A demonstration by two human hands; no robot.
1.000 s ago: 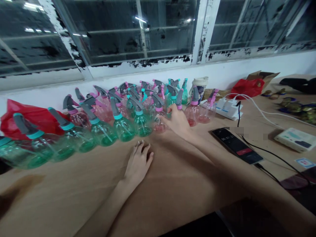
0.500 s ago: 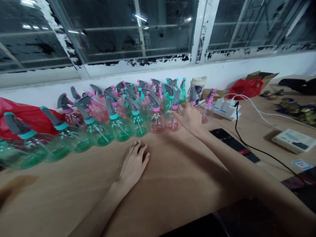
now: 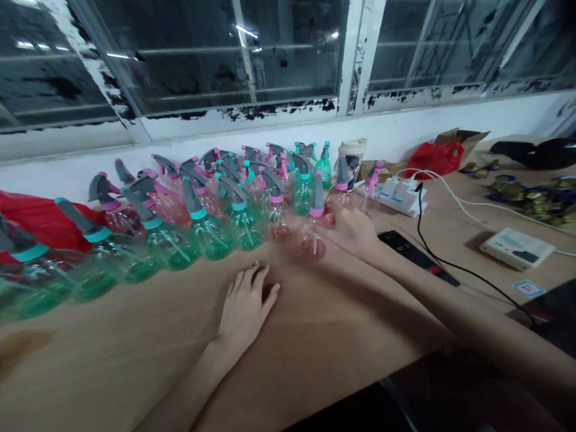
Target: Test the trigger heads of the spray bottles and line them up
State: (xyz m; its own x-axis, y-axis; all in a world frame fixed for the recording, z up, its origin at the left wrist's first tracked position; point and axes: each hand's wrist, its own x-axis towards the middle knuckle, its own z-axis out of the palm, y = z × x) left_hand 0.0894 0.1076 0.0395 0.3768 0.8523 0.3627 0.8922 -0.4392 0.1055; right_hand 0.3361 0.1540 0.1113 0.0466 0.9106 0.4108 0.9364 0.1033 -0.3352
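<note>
My right hand [image 3: 355,231] is closed around the body of a pink spray bottle [image 3: 314,245] with a grey trigger head and pink collar; the fingers are partly blurred and seen through the clear plastic. The bottle stands upright, a little forward of the row. My left hand [image 3: 246,303] lies palm down on the wooden table [image 3: 288,360], fingers spread, holding nothing. Nearest to it is a green spray bottle [image 3: 247,231] with a turquoise collar. A pink spray bottle [image 3: 279,225] stands just left of the held one. More green and pink bottles fill the rows behind and leftward.
A phone [image 3: 416,258] lies right of my right forearm. Beyond it are a white power strip [image 3: 405,195] with cables, a white box [image 3: 516,247] and a red bag [image 3: 436,159]. A paper cup [image 3: 353,153] stands by the wall. Another red bag [image 3: 40,219] lies left.
My right hand has come down and toward me, bringing the pink spray bottle forward out of the row. My left hand stays on the table. The view has shifted slightly.
</note>
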